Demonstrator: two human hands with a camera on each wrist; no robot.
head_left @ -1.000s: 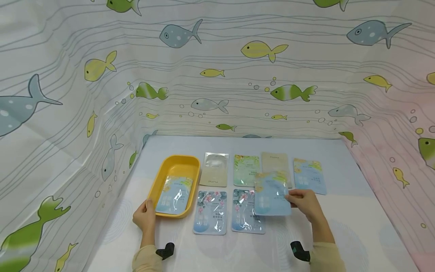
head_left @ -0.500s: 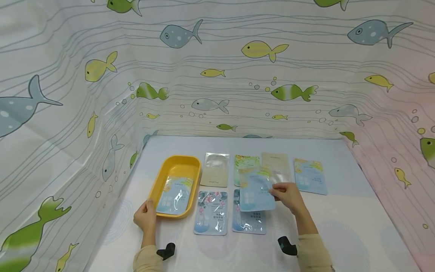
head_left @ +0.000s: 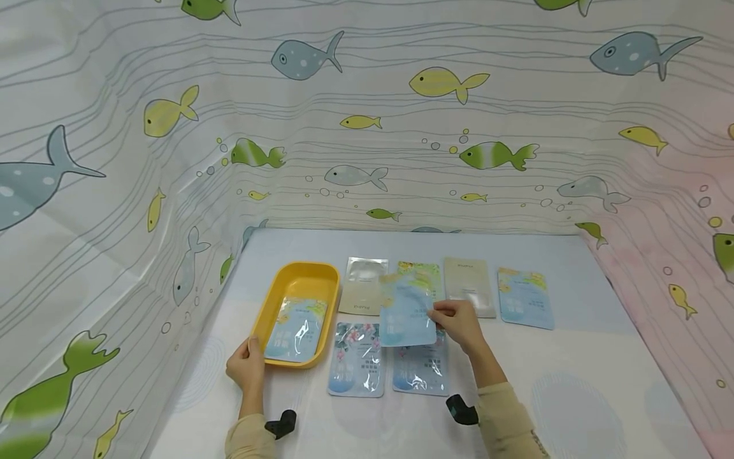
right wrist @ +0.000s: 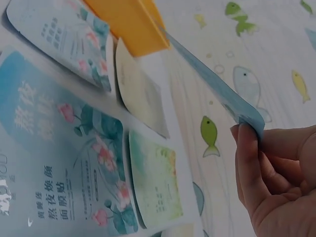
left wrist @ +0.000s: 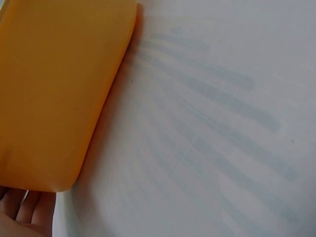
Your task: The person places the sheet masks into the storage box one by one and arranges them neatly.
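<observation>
My right hand [head_left: 461,324] pinches the right edge of a light blue face mask packet [head_left: 407,312] with yellow flowers, held above the table. In the right wrist view that packet [right wrist: 217,81] shows nearly edge-on between thumb and fingers. Beneath it, partly covered, lie a green packet [head_left: 430,273] and a blue packet with pink flowers [head_left: 421,376]. My left hand [head_left: 246,368] grips the near left rim of a yellow tray [head_left: 309,273]. Inside the tray lies another light blue packet [head_left: 296,330]. The left wrist view shows the tray's outer wall [left wrist: 59,98] above my fingers [left wrist: 37,212].
Beside the tray are a beige packet [head_left: 362,290] and another pink-flowered blue packet [head_left: 355,363]. Farther right lie a second beige packet [head_left: 470,287] and a light blue one [head_left: 524,298]. A fish-print sheet [head_left: 367,146] hangs round the white table [head_left: 573,363].
My right hand has carried the light blue packet leftward over the others, uncovering the right-hand beige packet. The left hand stays on the tray's rim.
</observation>
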